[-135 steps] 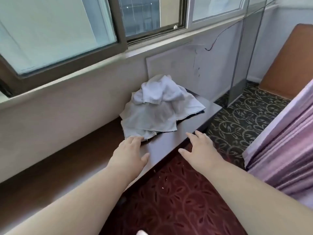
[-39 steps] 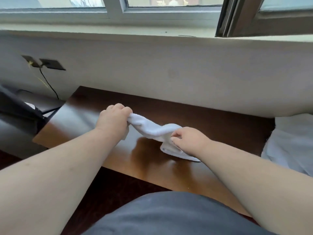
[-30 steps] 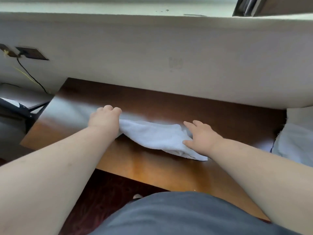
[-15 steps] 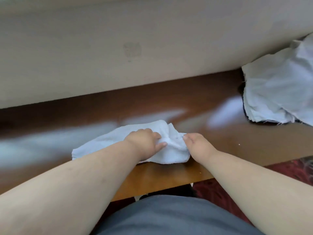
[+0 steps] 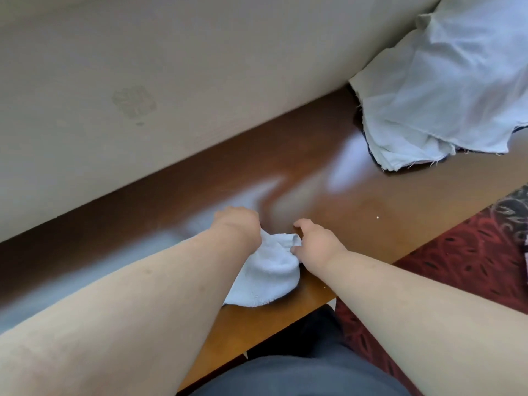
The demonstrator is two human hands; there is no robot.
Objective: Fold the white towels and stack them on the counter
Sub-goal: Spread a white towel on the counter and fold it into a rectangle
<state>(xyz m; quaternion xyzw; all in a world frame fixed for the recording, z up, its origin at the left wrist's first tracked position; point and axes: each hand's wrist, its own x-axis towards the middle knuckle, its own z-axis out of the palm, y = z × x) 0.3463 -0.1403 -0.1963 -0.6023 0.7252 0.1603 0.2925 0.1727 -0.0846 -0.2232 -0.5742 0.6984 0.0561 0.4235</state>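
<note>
The small white terry towel (image 5: 265,277) is gripped by both hands (image 5: 238,227) (image 5: 315,245) at the brown wooden bench (image 5: 371,224) edge; slackened, the fold could be undone.

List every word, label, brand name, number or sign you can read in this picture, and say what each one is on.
None: no readable text anywhere in this view.
The small white towel under the hands shows no tag or print.
The pile of white cloths at the right shows only frayed edges, no label.
The wall bears only a faint smudge, not lettering.
The wooden counter shows only glare.
</note>
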